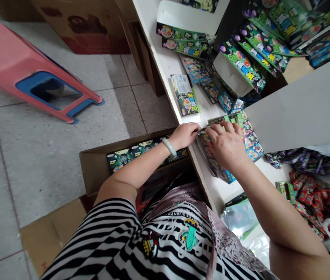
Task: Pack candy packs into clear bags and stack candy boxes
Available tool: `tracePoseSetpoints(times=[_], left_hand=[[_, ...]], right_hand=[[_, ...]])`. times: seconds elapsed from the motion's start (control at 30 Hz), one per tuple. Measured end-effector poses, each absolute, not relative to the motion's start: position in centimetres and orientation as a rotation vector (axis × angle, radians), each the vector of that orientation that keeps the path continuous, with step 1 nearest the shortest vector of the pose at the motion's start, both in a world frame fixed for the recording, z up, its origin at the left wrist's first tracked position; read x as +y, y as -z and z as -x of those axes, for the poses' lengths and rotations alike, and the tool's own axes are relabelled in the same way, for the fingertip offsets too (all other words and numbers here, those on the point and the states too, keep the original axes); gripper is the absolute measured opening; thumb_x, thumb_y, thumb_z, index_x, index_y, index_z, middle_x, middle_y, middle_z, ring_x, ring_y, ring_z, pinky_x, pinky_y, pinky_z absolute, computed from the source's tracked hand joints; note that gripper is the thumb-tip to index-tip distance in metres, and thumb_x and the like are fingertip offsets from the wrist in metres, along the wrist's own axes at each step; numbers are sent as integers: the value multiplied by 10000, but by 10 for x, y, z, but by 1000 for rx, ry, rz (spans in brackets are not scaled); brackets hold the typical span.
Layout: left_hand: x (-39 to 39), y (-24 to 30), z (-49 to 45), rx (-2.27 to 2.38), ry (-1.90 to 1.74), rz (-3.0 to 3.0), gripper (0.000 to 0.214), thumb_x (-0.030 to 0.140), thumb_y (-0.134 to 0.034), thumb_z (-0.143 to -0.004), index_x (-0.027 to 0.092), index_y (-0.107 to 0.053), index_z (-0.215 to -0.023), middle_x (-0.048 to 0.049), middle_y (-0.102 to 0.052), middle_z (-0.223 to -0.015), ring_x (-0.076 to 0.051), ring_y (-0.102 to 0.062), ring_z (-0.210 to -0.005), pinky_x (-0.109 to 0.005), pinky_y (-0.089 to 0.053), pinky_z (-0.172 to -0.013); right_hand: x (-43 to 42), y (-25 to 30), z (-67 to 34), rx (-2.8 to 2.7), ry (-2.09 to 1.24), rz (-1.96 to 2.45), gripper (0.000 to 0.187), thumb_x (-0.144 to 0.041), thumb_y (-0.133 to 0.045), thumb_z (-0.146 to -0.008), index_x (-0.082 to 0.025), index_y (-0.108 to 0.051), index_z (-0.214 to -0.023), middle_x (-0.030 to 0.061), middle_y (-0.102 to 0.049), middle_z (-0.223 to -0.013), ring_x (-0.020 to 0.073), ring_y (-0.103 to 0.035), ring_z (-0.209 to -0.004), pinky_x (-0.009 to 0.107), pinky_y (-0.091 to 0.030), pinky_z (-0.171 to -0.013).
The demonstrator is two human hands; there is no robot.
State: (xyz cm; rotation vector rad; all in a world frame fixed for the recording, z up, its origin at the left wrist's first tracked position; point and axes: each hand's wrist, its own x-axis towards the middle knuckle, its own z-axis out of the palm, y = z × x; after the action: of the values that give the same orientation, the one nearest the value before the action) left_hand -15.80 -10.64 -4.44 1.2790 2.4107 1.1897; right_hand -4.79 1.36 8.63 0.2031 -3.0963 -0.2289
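A colourful printed candy box (252, 142) lies on the white table under my right hand (226, 146). The bent fingers of that hand rest over the box's upper edge and grip it. My left hand (185, 134), with a pale bangle on the wrist, is at the table's edge. Its fingertips are closed on the near corner of the same box, where a dark flap shows. What lies right beneath the fingers is hidden. Just beyond, a flat printed card packet (185, 95) lies on the table.
Below my left arm, an open carton (95, 167) holds several dark printed boxes (137, 151). Display boxes (242, 64) are stacked at the back right. Red small packets (313, 196) and purple ones (311, 159) lie in heaps at right. A pink stool (4, 58) stands on the floor.
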Motion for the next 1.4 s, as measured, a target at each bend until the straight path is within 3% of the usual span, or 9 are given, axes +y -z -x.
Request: tracePoseSetpoints(times=[0.27,0.4,0.57,0.73,0.9,1.0,1.1,1.23,1.4], left_hand=[[-117,47,169,2374,-1127,-1438,275,82,-422,-845,176,-646,-973,-86,-693,-996,-221,-639,-982,-366,-503,-911],[-126,51,171,2285,-1245,-1502,249,117,-466,-870,155,-625,-1057,-109,-681,-1051,-220,-636,-1021,-363,-509,-924],[-136,55,168,2210,-1252,-1581,351,168,-625,-799,181,-589,-1147,-96,-661,-1102,-241,-622,-1045,-404,-506,-949],[-125,46,152,2079,-1455,-1690,587,410,-766,-780,201,-524,-1272,-143,-593,-1242,-289,-557,-1190,-476,-470,-1036],[-106,30,135,2133,-1678,-1637,125,328,-563,-945,215,-588,-898,-69,-611,-974,-204,-608,-968,-378,-522,-882],[-104,31,132,2181,-1691,-1569,177,303,-559,-941,211,-527,-794,-36,-579,-865,-174,-593,-862,-339,-516,-811],[-100,38,140,2148,-1829,-1298,204,406,-602,-918,219,-525,-941,-35,-581,-935,-158,-597,-864,-296,-519,-765],[-80,31,156,2051,-1872,-1178,338,516,-429,-990,230,-523,-1143,-83,-595,-1139,-183,-592,-1077,-317,-507,-899],[-59,-5,163,2343,-1507,-1254,323,519,-549,-924,197,-580,-905,-57,-600,-947,-191,-581,-915,-328,-487,-854]], right_hand=[[9,-51,42,-3115,187,-268,243,-169,-473,-969,-191,-703,-1044,82,-720,-1028,300,-489,-1190,516,-284,-1079],[13,-40,35,-3020,25,-319,309,-230,-464,-996,-218,-625,-1259,72,-691,-1234,279,-459,-1289,526,-234,-1132],[49,-71,1,-2799,-163,-164,380,-314,-500,-984,-247,-542,-1355,93,-634,-1330,264,-480,-1321,518,-281,-1142],[91,-71,-41,-2781,-228,131,443,-327,-490,-974,-231,-495,-1406,156,-576,-1374,295,-509,-1294,522,-410,-1058],[95,-47,-42,-2855,-276,196,522,-407,-519,-963,-195,-475,-1438,183,-529,-1416,301,-489,-1310,516,-414,-1069],[91,-43,-36,-2853,-278,198,465,-380,-486,-983,-203,-509,-1412,175,-518,-1425,288,-479,-1314,505,-416,-1066],[89,-43,-33,-2846,-256,169,442,-379,-475,-988,-213,-532,-1394,169,-510,-1435,287,-459,-1322,505,-407,-1068],[86,-45,-25,-2871,-272,150,425,-378,-478,-987,-227,-549,-1378,159,-493,-1460,294,-452,-1330,515,-400,-1075],[92,-46,-27,-2813,-400,265,496,-334,-452,-988,-187,-445,-1461,179,-502,-1444,302,-487,-1311,512,-427,-1072]])
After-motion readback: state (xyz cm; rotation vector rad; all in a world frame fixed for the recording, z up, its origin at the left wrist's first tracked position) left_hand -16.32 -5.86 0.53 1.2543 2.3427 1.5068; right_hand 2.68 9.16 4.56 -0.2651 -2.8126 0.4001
